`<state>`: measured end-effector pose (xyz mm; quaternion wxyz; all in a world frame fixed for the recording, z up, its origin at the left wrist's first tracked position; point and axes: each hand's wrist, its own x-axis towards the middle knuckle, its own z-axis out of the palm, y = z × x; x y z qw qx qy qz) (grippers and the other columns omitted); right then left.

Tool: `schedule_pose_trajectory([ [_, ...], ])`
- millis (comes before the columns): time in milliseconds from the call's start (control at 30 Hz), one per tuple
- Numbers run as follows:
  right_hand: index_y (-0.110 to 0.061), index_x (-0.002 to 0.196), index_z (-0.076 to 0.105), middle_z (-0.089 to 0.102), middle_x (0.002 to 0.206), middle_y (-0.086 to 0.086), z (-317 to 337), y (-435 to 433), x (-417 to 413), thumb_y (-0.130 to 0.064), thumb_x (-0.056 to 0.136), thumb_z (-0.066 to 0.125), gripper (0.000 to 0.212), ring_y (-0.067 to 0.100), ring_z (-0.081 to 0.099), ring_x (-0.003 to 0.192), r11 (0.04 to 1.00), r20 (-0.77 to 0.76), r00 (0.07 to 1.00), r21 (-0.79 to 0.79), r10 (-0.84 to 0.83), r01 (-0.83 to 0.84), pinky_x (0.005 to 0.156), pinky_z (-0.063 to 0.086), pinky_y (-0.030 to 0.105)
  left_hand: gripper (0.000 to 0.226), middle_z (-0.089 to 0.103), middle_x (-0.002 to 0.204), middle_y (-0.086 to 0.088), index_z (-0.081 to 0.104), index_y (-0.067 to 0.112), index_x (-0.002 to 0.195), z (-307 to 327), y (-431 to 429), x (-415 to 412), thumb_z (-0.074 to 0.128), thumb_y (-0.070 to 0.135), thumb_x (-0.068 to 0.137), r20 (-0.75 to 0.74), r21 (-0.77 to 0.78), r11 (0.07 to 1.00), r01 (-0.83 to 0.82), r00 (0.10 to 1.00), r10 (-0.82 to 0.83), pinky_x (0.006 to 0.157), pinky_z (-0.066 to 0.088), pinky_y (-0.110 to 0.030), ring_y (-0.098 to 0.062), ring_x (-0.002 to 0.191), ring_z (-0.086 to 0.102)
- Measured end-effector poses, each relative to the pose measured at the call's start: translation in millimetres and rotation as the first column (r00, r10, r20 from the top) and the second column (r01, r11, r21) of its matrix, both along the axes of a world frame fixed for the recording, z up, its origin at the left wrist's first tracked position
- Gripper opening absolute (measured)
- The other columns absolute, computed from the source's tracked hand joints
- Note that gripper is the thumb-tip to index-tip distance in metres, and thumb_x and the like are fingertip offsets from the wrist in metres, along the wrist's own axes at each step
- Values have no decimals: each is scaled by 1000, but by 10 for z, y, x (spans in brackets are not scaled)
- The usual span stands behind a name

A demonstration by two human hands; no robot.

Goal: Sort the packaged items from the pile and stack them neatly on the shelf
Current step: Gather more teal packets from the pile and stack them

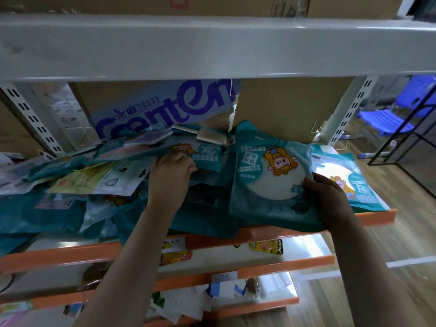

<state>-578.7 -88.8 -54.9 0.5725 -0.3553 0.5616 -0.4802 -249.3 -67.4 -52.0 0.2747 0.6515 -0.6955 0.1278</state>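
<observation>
You had a teal packet [271, 182] in the middle of the frame, on the shelf [377, 217]. Your right hand [330, 197] pinched its right edge with curled fingers. Your left hand [168, 178], left of it, pressed bent fingers on the messy pile [99, 175].

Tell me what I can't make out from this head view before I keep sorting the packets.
- Left hand fingertips: curled over a teal packet in the pile, so the grip is unclear.
- Right hand: on the edge of the front packet; fingers beneath hidden.
- Packets under the yellow packet: mostly covered, count unknown.
- Packet print: too blurred to read.
- Blue-lettered carton: top cut off by the grey shelf beam.
</observation>
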Motion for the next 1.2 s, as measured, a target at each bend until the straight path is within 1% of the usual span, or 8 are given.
schedule_pose_trajectory([
  [233, -15, 106, 62, 74, 86, 6, 7, 54, 14, -8, 97, 50, 16, 18, 73, 68, 999, 19, 999, -26, 46, -46, 51, 57, 26, 18, 69, 90, -11, 71, 8, 91, 15, -24, -41, 80, 16, 78, -80, 22, 1000, -14, 997, 16, 78, 52, -44, -35, 87, 63],
  [300, -14, 108, 63, 75, 87, 6, 8, 62, 20, -8, 97, 50, 18, 20, 74, 72, 998, 36, 998, -34, 58, -57, 53, 57, 28, 8, 67, 83, -9, 70, 7, 81, -5, -56, -34, 77, 12, 81, -90, -6, 1000, 6, 996, -6, 72, 54, -43, -34, 82, 62],
  [433, -14, 111, 63, 75, 94, 8, 17, 75, 23, -9, 97, 51, 20, 24, 74, 81, 996, 72, 995, -49, 76, -72, 57, 59, 31, 15, 62, 76, -7, 65, 9, 71, 12, -15, -94, 74, 10, 83, -82, -64, 998, 8, 997, -13, 65, 52, -39, -32, 75, 59],
  [633, -14, 106, 64, 75, 87, 5, 36, 81, 50, -12, 99, 48, 17, 20, 73, 72, 994, 114, 989, -61, 93, -87, 53, 57, 28, 31, 64, 76, -2, 66, 14, 72, -9, 270, -266, 50, 33, 91, -15, -112, 993, 33, 999, -35, 68, 48, -38, -28, 73, 61],
  [900, -12, 108, 63, 75, 86, 4, 2, 61, 37, -13, 100, 45, 20, 19, 73, 73, 986, 92, 982, -51, 166, -161, 56, 59, 28, 38, 67, 71, 3, 74, 17, 72, 81, 494, -346, 56, 45, 89, -44, -126, 984, 126, 990, -132, 72, 46, -35, -21, 72, 61],
  [967, -12, 106, 63, 75, 81, 2, 2, 63, 34, -12, 100, 44, 19, 17, 73, 69, 985, 90, 981, -53, 171, -166, 53, 57, 26, 43, 66, 71, -4, 73, 13, 78, 179, 448, -212, 53, 47, 94, -88, -107, 994, 22, 996, -32, 65, 49, -35, -23, 68, 60],
  [1067, -12, 104, 62, 75, 77, 1, 10, 60, 40, -12, 100, 44, 19, 16, 73, 66, 984, 98, 979, -49, 177, -173, 51, 56, 25, 34, 66, 92, -14, 68, 8, 96, 269, 307, -18, 54, 40, 97, -115, 43, 976, -214, 969, 217, 65, 50, -38, -32, 84, 61],
  [1200, -13, 104, 62, 75, 80, 1, 8, 48, 48, -14, 101, 44, 19, 16, 73, 69, 980, 81, 977, -58, 197, -193, 52, 56, 24, 37, 66, 99, -16, 64, 5, 105, 312, 170, -13, 56, 40, 97, -118, 149, 935, -321, 933, 339, 70, 47, -38, -33, 88, 63],
])
